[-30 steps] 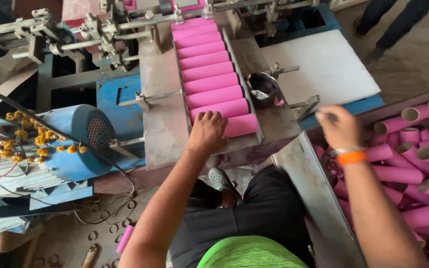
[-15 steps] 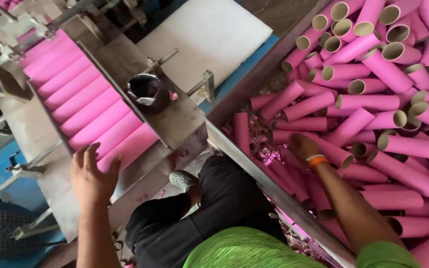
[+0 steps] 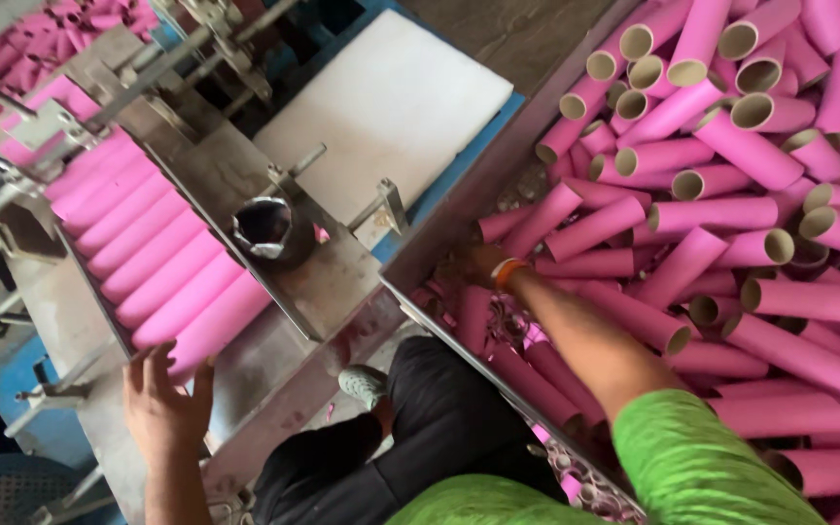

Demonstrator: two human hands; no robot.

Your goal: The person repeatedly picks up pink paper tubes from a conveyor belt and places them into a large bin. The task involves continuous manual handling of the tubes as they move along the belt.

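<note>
My left hand [image 3: 162, 403] lies flat with its fingers spread on the near end of a slanted metal tray [image 3: 51, 301]. Its fingertips are at the lowest of the pink cardboard tubes [image 3: 162, 282] lined up side by side in the tray. My right hand [image 3: 472, 262], with an orange wristband, reaches into the near corner of a bin heaped with loose pink tubes [image 3: 721, 209]. Its fingers are down among the tubes and hidden, so whether they grip one does not show.
A dark metal cup [image 3: 264, 228] sits on the steel plate beside the tray. A white board [image 3: 391, 97] lies behind it on a blue frame. The bin's metal rim [image 3: 498, 384] runs diagonally over my dark trousers and grey shoe [image 3: 362, 382]. Machine rods stand at top left.
The view has swung right and closer to the bin. My right hand has gone from above the bin's edge down into its near corner. My left hand stays at the tray's end.
</note>
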